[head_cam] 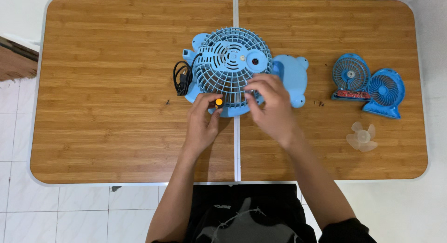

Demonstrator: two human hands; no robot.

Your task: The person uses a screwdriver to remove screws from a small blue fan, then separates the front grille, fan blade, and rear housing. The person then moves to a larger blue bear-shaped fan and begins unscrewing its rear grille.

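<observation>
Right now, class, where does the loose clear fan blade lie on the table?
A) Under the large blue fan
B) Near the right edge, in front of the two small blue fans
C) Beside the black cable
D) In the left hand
B: the clear fan blade lies bare on the table, just nearer the person than the two small blue fans.

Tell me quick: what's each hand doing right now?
Left hand: closed on a small tool with an orange handle at the blue fan's lower edge.
Right hand: fingers curled onto the fan's grille; a firm grip cannot be told.

Blue fan lies grille-up at the table's centre.
</observation>
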